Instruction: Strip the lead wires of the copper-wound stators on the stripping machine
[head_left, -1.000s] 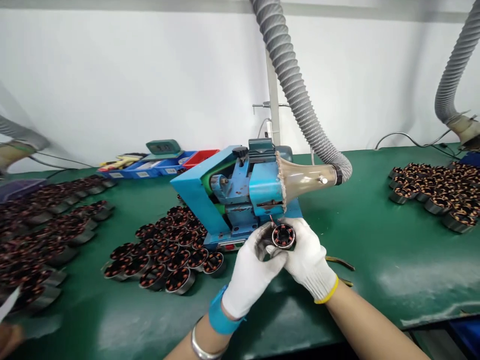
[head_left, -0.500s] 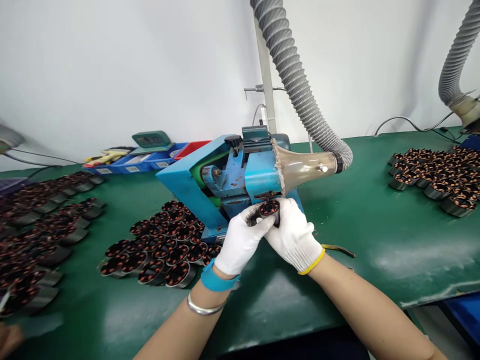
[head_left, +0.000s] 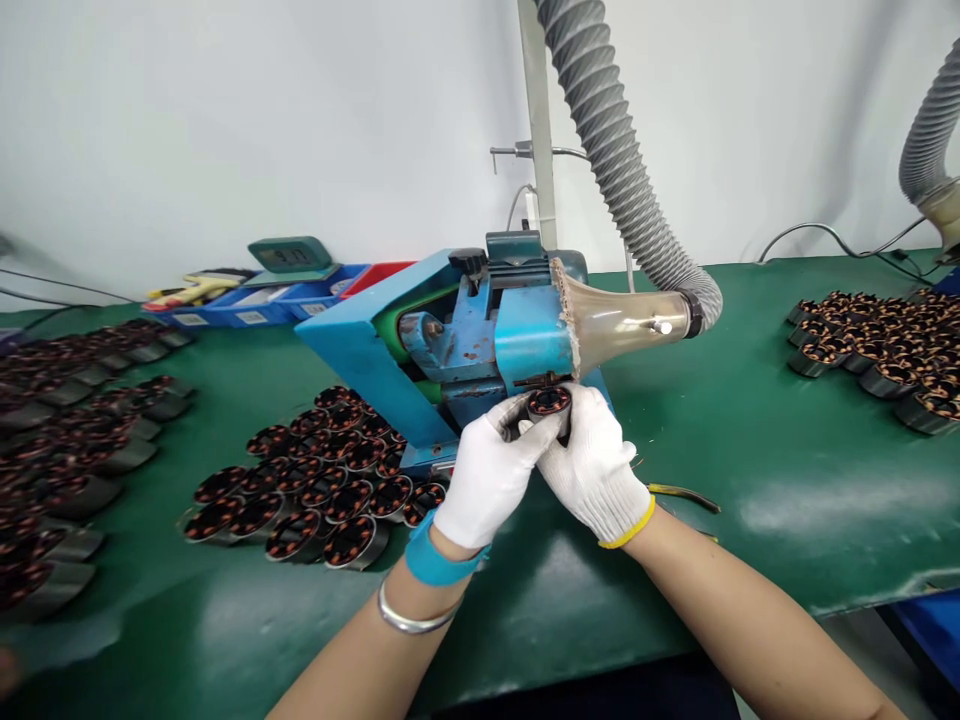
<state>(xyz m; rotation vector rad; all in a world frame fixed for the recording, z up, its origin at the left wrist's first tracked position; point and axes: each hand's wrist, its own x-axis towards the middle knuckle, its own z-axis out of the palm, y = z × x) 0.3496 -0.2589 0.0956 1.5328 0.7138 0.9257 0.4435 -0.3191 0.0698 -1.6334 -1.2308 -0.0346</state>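
Between my two gloved hands is a motor stator (head_left: 550,403), a dark ring with copper windings, its open face turned up toward me. My left hand (head_left: 491,465) wraps its left side, thumb across the front. From the right, my right hand (head_left: 592,450) grips the same stator; some of its fingers are hidden behind the part. The stator is held at the front of a blue belt-driven machine (head_left: 532,325), just under its cover edge. Whether it touches the machine inside cannot be made out.
Several stators (head_left: 349,495) stand left of the machine, with more at the far left (head_left: 97,440) and right (head_left: 885,355). A clear funnel (head_left: 622,325) joins a grey hose (head_left: 615,140). Blue bins (head_left: 259,308) sit behind. A yellow-handled tool (head_left: 682,492) lies right of my wrist.
The view has shifted slightly. Both hands still hold the stator at the machine's front, with little change in grip. A blurred hand at the lower left edge has mostly left the view.
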